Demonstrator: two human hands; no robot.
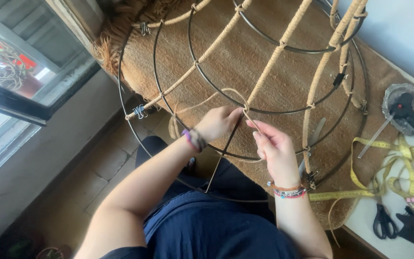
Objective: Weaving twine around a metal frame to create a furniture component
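A large round wire frame (178,72) of dark metal rings lies on its side across a woven mat (245,67). Several of its ribs are wrapped in tan cord (283,43). My left hand (216,122) pinches a loose strand of tan cord (202,101) against a bare metal rib (226,144). My right hand (271,144) holds the same strand just right of that rib, fingers closed on it. The two hands are a few centimetres apart. Small binder clips (140,111) hold cord ends on the frame.
A yellow measuring tape (384,172) trails over the mat's right side onto a white table (374,240). Black scissors (383,221) lie on that table, with a round dish holding a dark object (408,112) behind. A window (20,67) is at the left.
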